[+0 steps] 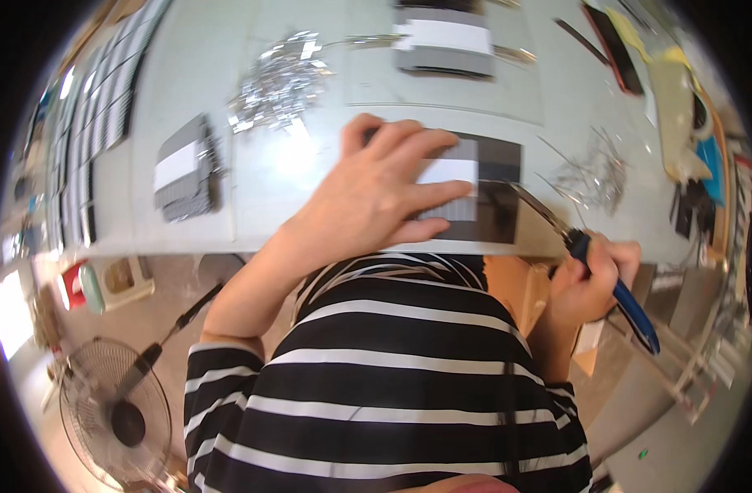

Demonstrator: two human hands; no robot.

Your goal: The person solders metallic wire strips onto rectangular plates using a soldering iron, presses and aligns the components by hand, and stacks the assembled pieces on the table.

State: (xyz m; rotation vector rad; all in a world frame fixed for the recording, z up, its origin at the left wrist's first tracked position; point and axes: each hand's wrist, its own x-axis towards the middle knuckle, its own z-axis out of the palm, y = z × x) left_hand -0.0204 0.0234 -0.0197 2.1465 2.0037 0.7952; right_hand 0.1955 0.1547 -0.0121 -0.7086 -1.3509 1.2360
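Observation:
My left hand (376, 189) lies with its fingers spread over a small grey ribbed piece (462, 205) that has a white band. This piece rests on a dark flat plate (503, 222) near the table's front edge; the hand hides much of both. My right hand (594, 279) is closed round the blue handles of long-nose pliers (635, 316). Their metal jaws point up and left, with the tips at the plate's right part, close to the edge of the ribbed piece. Whether the tips grip anything is too small to tell.
Loose silvery strips lie in a heap (286, 78) at the back left, and thin wires (594, 177) at the right. Grey stacks with white bands stand at the left (183, 168) and back (442, 37). A fan (117, 419) stands on the floor at the left.

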